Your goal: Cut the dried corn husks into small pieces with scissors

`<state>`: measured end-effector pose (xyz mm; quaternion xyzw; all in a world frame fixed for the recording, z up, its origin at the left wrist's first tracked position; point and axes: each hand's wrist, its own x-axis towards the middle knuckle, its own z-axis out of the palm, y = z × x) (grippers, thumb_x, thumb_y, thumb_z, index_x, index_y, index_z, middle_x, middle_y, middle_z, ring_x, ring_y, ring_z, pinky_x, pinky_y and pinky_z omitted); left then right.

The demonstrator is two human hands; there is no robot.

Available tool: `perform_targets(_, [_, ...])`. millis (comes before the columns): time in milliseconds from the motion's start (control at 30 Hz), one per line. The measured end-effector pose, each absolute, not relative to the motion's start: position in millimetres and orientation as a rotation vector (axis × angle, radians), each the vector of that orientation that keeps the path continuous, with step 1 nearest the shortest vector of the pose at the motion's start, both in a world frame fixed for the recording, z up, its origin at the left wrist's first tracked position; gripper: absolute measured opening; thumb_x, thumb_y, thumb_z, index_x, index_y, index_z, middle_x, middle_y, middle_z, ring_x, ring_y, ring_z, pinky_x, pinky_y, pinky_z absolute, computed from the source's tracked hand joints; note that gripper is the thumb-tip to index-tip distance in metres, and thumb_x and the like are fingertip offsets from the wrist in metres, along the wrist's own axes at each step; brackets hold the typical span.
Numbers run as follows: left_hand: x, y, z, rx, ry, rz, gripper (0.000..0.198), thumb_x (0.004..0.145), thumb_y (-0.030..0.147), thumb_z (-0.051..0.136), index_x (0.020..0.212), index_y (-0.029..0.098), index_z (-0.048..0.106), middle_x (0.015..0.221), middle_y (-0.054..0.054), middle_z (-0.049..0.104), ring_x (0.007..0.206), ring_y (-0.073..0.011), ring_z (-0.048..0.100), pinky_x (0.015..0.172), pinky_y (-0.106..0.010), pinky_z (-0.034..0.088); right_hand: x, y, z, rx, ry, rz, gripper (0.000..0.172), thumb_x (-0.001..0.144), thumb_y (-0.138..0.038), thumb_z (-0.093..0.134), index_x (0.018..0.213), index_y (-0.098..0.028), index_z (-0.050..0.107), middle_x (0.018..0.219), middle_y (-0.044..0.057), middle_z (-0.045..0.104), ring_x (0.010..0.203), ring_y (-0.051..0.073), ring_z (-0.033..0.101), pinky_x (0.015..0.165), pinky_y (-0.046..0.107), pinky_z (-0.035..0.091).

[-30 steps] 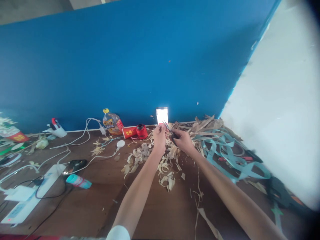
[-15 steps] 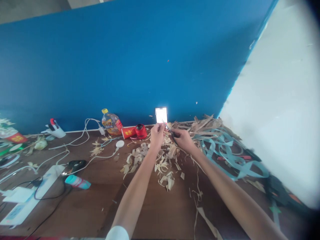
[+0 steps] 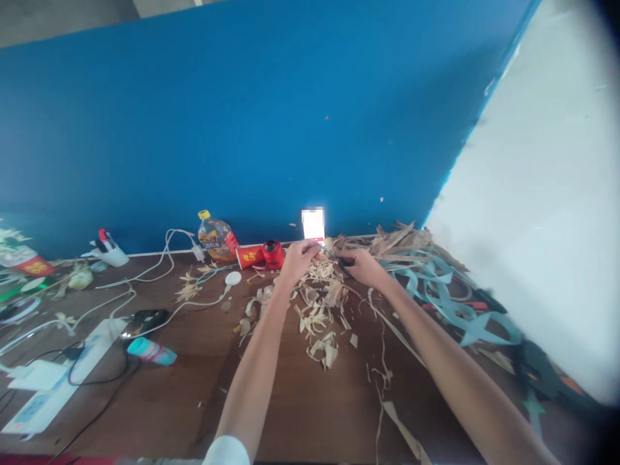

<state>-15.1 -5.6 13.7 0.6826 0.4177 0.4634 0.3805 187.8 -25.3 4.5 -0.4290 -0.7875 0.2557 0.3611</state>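
My right hand (image 3: 364,266) is closed around the dark handles of a pair of scissors (image 3: 334,256). The blades point left towards my left hand (image 3: 299,258), whose fingers are pinched together at the blade tips. What sits between those fingers is too small to make out. Beneath both hands lies a heap of pale, dry husk scraps (image 3: 324,294), some curled and some cut into short pieces. Just behind the hands, a bright white screen (image 3: 312,223) with a red lower edge leans against the blue wall.
Left of my hands are a red cup (image 3: 250,256), a red roll (image 3: 273,254) and a yellow-capped bottle (image 3: 216,237). Further left lie a power strip (image 3: 62,381), cables and a turquoise roll (image 3: 152,351). Blue ribbon (image 3: 438,290) and dried husks (image 3: 394,240) crowd the right side.
My left hand has shifted a little left, and its wrist has turned. The scissors have tilted from pointing up to lying flatter, with the right hand slightly further right.
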Motion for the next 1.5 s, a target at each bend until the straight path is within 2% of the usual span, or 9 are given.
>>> perform_targets(233, [-25, -5, 16, 1.971, 1.123, 1.03, 0.026, 0.081, 0.035, 0.055, 0.067, 0.016, 0.066, 0.064, -0.003, 0.066, 0.058, -0.0142, 0.055, 0.06, -0.024, 0.04, 197, -29, 16, -1.183, -2.166, 0.691, 0.024, 0.072, -0.028, 0.056, 0.083, -0.015, 0.074, 0.06, 0.0, 0.061, 0.056, 0.013, 0.049, 0.053, 0.024, 0.034])
perform_targets(533, [-30, -10, 22, 2.033, 1.12, 0.877, 0.022, 0.079, 0.032, 0.056, 0.069, 0.017, 0.068, 0.065, -0.004, 0.068, 0.06, -0.0157, 0.058, 0.058, -0.024, 0.04, 209, -26, 19, -1.202, -2.296, 0.654, 0.025, 0.066, -0.016, 0.05, 0.076, -0.019, 0.072, 0.056, -0.001, 0.059, 0.047, 0.011, 0.042, 0.047, 0.024, 0.029])
perform_targets(767, [-31, -15, 30, 2.072, 1.105, 0.839, 0.022, 0.076, 0.032, 0.058, 0.062, 0.018, 0.067, 0.061, -0.003, 0.067, 0.056, -0.0154, 0.056, 0.054, -0.025, 0.037, 217, -23, 17, -1.204, -2.272, 0.75, 0.012, 0.066, -0.022, 0.058, 0.063, -0.021, 0.07, 0.047, -0.002, 0.055, 0.041, 0.01, 0.04, 0.042, 0.024, 0.025])
perform_targets(967, [-29, -16, 30, 2.062, 1.109, 0.866, 0.021, 0.078, 0.031, 0.057, 0.066, 0.018, 0.068, 0.063, -0.003, 0.068, 0.058, -0.0158, 0.056, 0.055, -0.025, 0.038, 217, -23, 19, -1.213, -2.299, 0.687, 0.018, 0.063, -0.017, 0.054, 0.067, -0.022, 0.071, 0.054, -0.001, 0.06, 0.045, 0.011, 0.043, 0.044, 0.024, 0.029])
perform_targets(1133, [-29, -17, 30, 2.053, 1.078, 0.867, 0.022, 0.077, 0.032, 0.058, 0.063, 0.018, 0.067, 0.061, -0.003, 0.067, 0.057, -0.0159, 0.058, 0.056, -0.025, 0.039, 218, -24, 20, -1.229, -2.328, 0.685, 0.018, 0.066, -0.018, 0.053, 0.067, -0.021, 0.071, 0.051, -0.002, 0.057, 0.044, 0.011, 0.041, 0.044, 0.024, 0.027])
perform_targets(1300, [-29, -14, 26, 2.035, 1.082, 0.882, 0.025, 0.077, 0.036, 0.059, 0.063, 0.017, 0.068, 0.061, -0.003, 0.067, 0.056, -0.0151, 0.057, 0.055, -0.025, 0.04, 218, -22, 22, -1.235, -2.304, 0.599, 0.021, 0.066, -0.016, 0.053, 0.07, -0.02, 0.073, 0.057, 0.001, 0.063, 0.049, 0.013, 0.048, 0.049, 0.025, 0.031])
perform_targets(1500, [-18, -6, 15, 1.657, 1.09, 1.236, 0.023, 0.078, 0.037, 0.06, 0.076, 0.015, 0.066, 0.066, -0.005, 0.067, 0.057, -0.0128, 0.056, 0.058, -0.024, 0.042, 212, -23, 19, -1.24, -2.08, 0.553, 0.021, 0.073, -0.024, 0.054, 0.08, -0.017, 0.073, 0.069, 0.002, 0.068, 0.059, 0.016, 0.055, 0.054, 0.025, 0.037])
